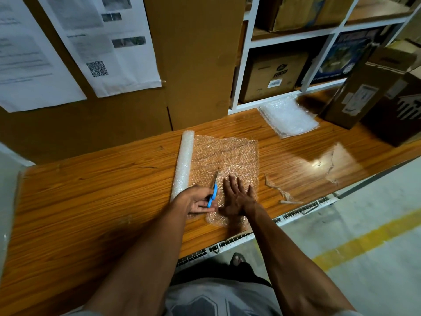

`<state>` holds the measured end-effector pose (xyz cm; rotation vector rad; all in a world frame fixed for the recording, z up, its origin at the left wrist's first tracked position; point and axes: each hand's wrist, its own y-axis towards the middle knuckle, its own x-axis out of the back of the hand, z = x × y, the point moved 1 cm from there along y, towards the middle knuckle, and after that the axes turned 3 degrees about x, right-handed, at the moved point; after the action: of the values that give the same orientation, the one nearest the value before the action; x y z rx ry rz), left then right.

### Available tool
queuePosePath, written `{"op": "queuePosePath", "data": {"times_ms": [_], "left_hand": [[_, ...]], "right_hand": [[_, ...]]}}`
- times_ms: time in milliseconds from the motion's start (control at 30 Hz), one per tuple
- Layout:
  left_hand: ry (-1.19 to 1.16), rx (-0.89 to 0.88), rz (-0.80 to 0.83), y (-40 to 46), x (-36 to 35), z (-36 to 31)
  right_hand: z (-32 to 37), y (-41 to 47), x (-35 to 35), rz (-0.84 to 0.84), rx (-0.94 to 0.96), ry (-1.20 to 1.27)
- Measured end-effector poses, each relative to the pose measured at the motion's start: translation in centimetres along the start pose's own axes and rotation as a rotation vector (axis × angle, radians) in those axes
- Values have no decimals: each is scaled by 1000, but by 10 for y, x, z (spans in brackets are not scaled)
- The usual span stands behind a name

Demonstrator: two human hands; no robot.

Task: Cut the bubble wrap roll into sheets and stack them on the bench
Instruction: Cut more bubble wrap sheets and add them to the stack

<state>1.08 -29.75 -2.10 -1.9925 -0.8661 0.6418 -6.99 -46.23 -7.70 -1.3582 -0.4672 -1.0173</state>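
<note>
- Your forearms fill the near frame. Left hand [197,200] grips the blue-handled scissors [213,192], blades pointing away across the wrap. Right hand [237,197] lies flat, fingers spread, pressing the sheet [227,156] down just right of the blades.
- Roll [183,163] lies along the sheet's left edge, still joined to it. Cut appears only begun at the near edge.
- Stack [288,116] of finished sheets sits far right, against the shelf [248,53], well apart from the work.
- Risk: right fingers lie just beside the blade line. If you drive the scissors forward without shifting that hand, the tips could meet skin.
- Risk: wrap is soft and bunched at the near edge. It may fold between the blades and tear ragged instead of cutting.
- Risk: cut line could drift toward the roll, since no guide marks it, giving a crooked sheet.
- Risk: roll is unrestrained and may turn leftward as you pull, slackening the sheet.
- Edges: near counter [91,201] edge is close to your hands, and the sheet's near corner sits by it.
- Room: open wood lies left of the roll. Scraps [282,192] litter the right side toward the near edge. Boxes [369,92] crowd the far right corner beside the stack, so approach the stack from the front.
</note>
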Motion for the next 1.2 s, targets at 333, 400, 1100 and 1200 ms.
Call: {"op": "queuePosePath", "data": {"times_ms": [333,400,1100,1200], "left_hand": [[-78,-14,-69,9,-6,-9],[-80,-19,-76,10,-7,-10],[-27,15,-44,22,-9,-43],[-49,22,-41,26,-8,-44]], "right_hand": [[-10,-2,9,21,-21,-37],[-8,-4,11,24,-25,-37],[-13,11,24,57,13,-42],[-16,13,23,53,19,-49]]}}
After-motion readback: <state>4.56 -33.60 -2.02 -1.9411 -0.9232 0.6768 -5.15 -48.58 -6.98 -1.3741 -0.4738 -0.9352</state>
